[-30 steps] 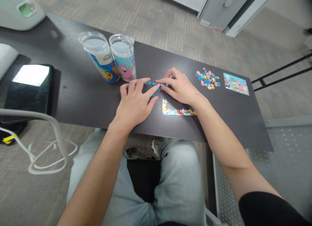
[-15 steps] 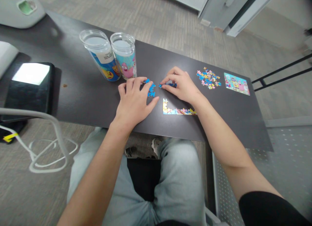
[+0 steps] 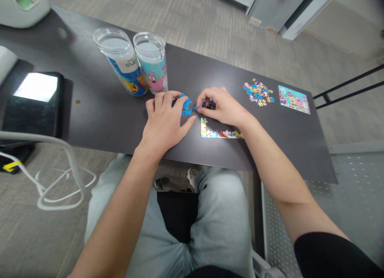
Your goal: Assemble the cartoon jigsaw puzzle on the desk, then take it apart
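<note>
I watch remotely as the right hand (image 3: 223, 107) pinches a small blue jigsaw piece (image 3: 195, 109) near the frame's centre, likely light, stiff card best held by its edges, while the left hand (image 3: 162, 120) lies spread, unclenched, beside a jagged blue puzzle section (image 3: 187, 106).

Moderate light: 1 white glare patch on the black device (image 3: 31, 112), soft sheen on the tabletop (image 3: 196, 70), slight overall blur.

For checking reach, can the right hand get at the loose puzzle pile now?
Probably yes: the right hand, seemingly pinching a blue piece, has only tabletop between it and the loose pile.
</note>
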`<state>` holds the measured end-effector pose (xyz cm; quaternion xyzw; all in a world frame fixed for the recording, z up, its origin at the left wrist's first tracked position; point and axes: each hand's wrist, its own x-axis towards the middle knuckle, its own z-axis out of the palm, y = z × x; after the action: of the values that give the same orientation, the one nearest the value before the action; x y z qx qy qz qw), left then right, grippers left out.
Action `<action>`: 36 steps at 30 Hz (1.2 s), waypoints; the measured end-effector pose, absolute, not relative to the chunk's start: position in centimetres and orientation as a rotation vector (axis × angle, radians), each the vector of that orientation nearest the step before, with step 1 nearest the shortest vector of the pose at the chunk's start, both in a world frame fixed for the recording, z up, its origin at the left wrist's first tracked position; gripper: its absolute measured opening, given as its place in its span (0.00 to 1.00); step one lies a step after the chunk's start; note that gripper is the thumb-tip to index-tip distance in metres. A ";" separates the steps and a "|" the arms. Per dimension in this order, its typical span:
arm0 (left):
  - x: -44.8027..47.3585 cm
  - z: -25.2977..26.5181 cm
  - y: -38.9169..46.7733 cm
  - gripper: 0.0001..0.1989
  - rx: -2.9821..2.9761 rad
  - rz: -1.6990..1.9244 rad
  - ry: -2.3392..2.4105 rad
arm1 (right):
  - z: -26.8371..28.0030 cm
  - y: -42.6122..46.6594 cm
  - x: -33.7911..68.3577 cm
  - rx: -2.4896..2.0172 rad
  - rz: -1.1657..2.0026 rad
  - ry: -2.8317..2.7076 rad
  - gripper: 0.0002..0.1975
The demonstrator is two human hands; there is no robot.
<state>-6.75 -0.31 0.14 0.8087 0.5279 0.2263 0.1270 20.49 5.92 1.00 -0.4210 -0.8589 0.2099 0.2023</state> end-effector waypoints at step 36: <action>-7.5 1.4 -0.1 0.17 2.354 0.654 1.191 | 2.6 5.6 22.5 -1.251 0.834 -2.138 0.15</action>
<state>-7.49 -0.09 1.43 0.8467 0.4284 0.2354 0.2102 22.46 5.59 2.56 -0.4622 -0.7897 0.3079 0.2608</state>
